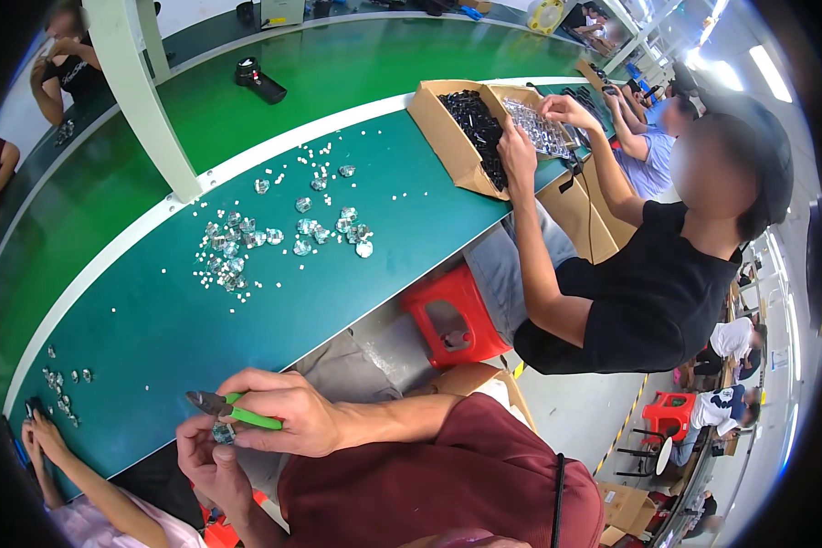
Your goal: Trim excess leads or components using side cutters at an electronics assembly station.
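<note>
Gripping green-handled cutters (254,418) in our right hand (294,416) and 1 clear part (223,433) in our left hand (212,461), we could crack the clear part if the cutters slip.

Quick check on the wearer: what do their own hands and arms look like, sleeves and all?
Both the left hand and the right hand are ungloved, with no ring or watch visible. The right forearm is bare up to a plain maroon sleeve. Only a little of the left forearm shows, also bare; its sleeve can't be made out.
</note>
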`<state>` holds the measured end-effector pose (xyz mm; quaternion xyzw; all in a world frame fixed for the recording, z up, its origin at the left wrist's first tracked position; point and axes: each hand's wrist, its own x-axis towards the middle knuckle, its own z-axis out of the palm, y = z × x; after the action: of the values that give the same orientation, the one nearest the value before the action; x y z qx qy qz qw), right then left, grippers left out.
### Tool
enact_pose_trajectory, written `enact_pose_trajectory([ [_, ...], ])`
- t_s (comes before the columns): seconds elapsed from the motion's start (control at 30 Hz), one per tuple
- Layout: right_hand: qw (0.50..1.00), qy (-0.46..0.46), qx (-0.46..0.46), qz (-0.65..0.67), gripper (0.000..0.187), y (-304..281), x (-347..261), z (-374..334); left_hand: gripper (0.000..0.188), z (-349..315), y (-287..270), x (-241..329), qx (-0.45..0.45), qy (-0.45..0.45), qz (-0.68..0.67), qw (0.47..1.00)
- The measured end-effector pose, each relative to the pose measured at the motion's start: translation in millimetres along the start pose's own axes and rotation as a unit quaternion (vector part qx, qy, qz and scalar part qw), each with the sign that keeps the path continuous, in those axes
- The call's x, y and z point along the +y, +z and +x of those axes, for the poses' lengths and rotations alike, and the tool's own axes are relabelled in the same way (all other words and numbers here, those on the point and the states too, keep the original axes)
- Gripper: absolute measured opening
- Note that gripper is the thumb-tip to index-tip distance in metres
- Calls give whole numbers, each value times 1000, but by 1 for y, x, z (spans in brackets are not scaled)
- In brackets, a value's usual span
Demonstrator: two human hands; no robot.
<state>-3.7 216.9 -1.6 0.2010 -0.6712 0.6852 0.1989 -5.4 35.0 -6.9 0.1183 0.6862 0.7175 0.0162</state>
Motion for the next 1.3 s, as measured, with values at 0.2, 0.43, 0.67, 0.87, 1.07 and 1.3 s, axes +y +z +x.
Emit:
enact_pose_trajectory([
  [0.2,1000,7,7,-3,14,0,0,-1,59,-10,8,-5,59,7,-58,997],
  [0.43,999,-3,31,-14,10,1,1,-3,52,-11,8,-14,62,33,-46,996],
  [0.67,998,5,55,-36,9,0,0,-4,51,-11,10,-10,63,11,-38,997],
  [0.87,998,1,53,-40,9,-2,-1,-2,51,-7,11,-12,65,19,-58,996],
  [1.07,998,0,53,-32,9,2,-1,-4,50,-7,9,-12,57,16,-62,996],
  [1.3,999,22,11,-27,11,7,-3,-6,45,-12,10,-3,149,21,-77,986],
])
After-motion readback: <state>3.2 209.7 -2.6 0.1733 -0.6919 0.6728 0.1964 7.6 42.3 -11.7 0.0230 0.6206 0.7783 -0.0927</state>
